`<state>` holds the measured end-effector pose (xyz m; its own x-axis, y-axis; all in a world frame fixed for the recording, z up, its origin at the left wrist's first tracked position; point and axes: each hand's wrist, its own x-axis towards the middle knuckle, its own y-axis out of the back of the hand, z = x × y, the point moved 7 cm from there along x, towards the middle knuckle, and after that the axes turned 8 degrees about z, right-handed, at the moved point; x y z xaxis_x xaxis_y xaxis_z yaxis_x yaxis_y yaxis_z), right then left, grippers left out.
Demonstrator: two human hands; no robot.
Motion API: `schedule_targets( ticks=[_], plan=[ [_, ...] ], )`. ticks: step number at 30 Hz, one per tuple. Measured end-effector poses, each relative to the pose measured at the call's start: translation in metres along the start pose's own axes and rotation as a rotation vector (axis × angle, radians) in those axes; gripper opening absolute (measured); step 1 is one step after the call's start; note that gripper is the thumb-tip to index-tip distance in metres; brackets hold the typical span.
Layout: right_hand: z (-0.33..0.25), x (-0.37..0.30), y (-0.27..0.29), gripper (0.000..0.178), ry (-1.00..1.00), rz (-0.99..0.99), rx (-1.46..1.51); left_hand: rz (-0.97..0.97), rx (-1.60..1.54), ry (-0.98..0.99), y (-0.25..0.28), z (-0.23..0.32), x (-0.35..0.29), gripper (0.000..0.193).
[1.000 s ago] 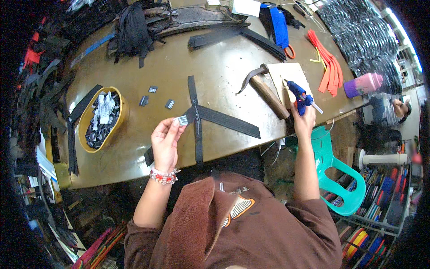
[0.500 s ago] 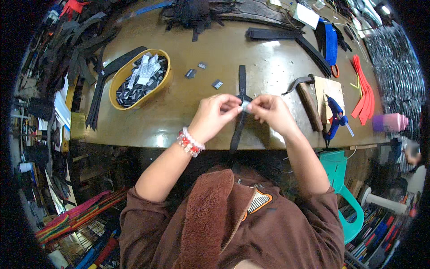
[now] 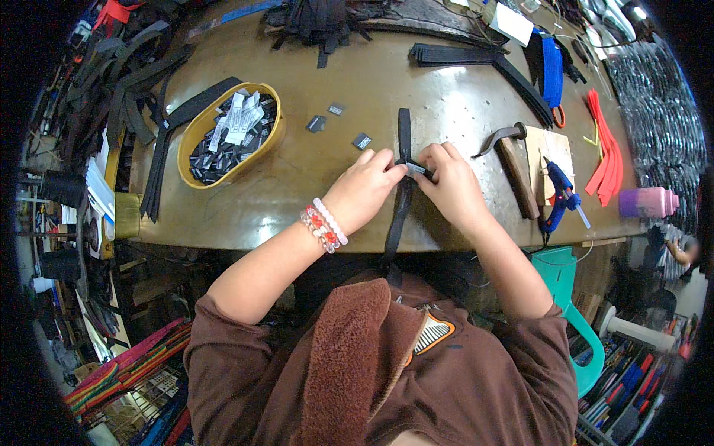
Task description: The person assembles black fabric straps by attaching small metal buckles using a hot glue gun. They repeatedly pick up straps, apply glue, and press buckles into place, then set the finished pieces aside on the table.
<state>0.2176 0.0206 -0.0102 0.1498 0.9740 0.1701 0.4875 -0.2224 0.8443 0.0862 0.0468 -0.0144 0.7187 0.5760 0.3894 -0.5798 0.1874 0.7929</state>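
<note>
A black webbing strap [image 3: 404, 134] lies lengthwise on the table in front of me, its near end reaching past the table's edge. Over its middle is a small dark grey label [image 3: 418, 169] with light print, held between my hands. My left hand [image 3: 366, 184], with beaded bracelets at the wrist, is closed, thumb and forefinger pinching the label's left end against the strap. On the other side my right hand [image 3: 452, 184] pinches the label's right end, fingers curled. My fingertips partly cover the spot where label and strap meet.
Left stands a yellow oval tub [image 3: 279, 134] full of small labels. Loose labels [image 3: 361, 141] lie beyond my hands. To the right are a hammer [image 3: 516, 175], a blue glue gun [image 3: 559, 195], red straps [image 3: 608, 163] and a pink-purple container [image 3: 647, 202]. Black straps [image 3: 457, 56] lie farther back.
The label has come down onto the strap's middle, its printed face now showing. My left fingers have closed in, and my right hand has turned and curled around the label's right end.
</note>
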Motion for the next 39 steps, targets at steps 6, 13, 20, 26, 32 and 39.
schedule_targets(
  ticks=[6, 13, 20, 26, 32, 39],
  plan=[
    [-0.012, -0.039, 0.002, 0.032, 0.591, 0.147, -0.090, -0.072, 0.022, -0.008, -0.001, 0.000, 0.004, 0.036],
    [0.000, -0.046, -0.005, 0.029, 0.617, 0.194, -0.083, -0.054, -0.033, -0.204, -0.007, 0.013, 0.007, 0.030],
    [0.001, -0.042, -0.006, 0.030, 0.602, 0.136, -0.072, -0.243, -0.637, 0.504, -0.024, -0.055, 0.056, 0.015],
    [-0.010, -0.039, -0.003, 0.024, 0.606, 0.231, -0.083, -0.330, -0.487, 0.416, -0.033, -0.053, 0.062, 0.009],
    [-0.008, 0.016, 0.013, 0.035, 0.034, -0.203, 0.416, 0.359, 0.235, 0.341, 0.048, -0.056, 0.098, 0.029],
    [0.089, -0.040, 0.079, 0.062, -0.087, 0.373, -0.931, -0.150, 0.272, 0.254, -0.030, 0.045, -0.029, 0.073]
  ],
)
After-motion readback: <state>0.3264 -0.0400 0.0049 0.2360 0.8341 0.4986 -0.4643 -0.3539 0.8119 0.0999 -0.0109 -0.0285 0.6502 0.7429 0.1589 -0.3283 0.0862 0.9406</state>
